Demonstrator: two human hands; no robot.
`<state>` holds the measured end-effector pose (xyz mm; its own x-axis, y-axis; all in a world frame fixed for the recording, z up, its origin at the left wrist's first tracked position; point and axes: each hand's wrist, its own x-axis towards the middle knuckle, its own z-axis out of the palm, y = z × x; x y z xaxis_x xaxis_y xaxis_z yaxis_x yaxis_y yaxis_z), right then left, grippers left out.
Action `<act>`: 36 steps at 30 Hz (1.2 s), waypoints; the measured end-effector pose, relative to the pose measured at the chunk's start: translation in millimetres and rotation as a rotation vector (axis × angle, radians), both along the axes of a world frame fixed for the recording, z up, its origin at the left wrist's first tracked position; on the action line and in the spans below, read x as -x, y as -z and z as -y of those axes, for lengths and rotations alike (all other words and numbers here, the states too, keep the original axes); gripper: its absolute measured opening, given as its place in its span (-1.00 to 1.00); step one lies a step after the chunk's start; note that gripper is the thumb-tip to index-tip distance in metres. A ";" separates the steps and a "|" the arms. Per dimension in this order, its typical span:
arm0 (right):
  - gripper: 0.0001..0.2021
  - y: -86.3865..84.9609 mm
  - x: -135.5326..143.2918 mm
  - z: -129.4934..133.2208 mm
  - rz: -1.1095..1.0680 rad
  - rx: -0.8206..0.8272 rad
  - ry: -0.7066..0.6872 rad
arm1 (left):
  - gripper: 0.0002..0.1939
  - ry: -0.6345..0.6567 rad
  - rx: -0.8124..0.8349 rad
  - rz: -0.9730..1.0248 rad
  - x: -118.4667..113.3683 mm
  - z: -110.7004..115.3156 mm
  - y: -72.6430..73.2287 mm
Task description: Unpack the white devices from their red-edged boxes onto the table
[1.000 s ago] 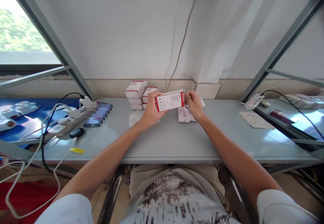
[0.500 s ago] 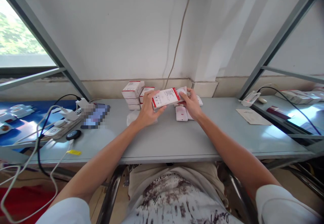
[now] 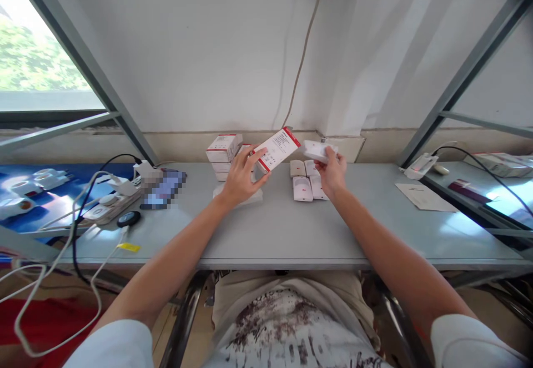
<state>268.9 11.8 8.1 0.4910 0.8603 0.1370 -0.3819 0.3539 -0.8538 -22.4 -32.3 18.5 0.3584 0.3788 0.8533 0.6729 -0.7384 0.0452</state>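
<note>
A white and red carton is gripped by my left hand, tilted with its right end raised above the table. Just right of that end, my right hand pinches a white item in clear plastic wrap, apart from the carton. Beneath my right hand lie several small white devices in a group. Behind my left hand stands a stack of white and red boxes, partly covered by it. Clear plastic lies on the table under my left hand.
On the grey table, a phone, a power strip and a round black device with cables are at left. A paper sheet and a white adapter lie at right. Metal frame posts rise on both sides.
My right hand has drawn the wrapped white item out of the carton's end and moved right. The carton's right end has tilted up in my left hand.
</note>
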 end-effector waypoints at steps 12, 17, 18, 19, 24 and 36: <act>-0.47 3.8 8.9 3.5 0.046 -0.007 0.036 | -0.19 -0.458 0.001 0.206 38.5 -25.9 -6.8; -0.45 5.6 9.7 3.9 0.078 -0.001 0.032 | -0.21 -0.428 -0.085 0.183 33.3 -31.2 -1.7; -0.44 5.8 9.7 3.8 0.088 -0.003 0.032 | -0.22 -0.427 -0.097 0.183 32.8 -32.1 -1.2; -0.44 5.9 9.8 3.9 0.097 -0.006 0.031 | -0.23 -0.424 -0.106 0.185 32.5 -33.0 -1.0; -0.44 4.5 11.6 6.4 0.105 0.006 0.017 | -0.22 -0.410 -0.084 0.155 31.1 -35.3 -0.4; -0.45 4.0 14.7 8.2 0.096 -0.001 0.002 | -0.30 -0.447 0.032 0.109 26.7 -33.4 2.4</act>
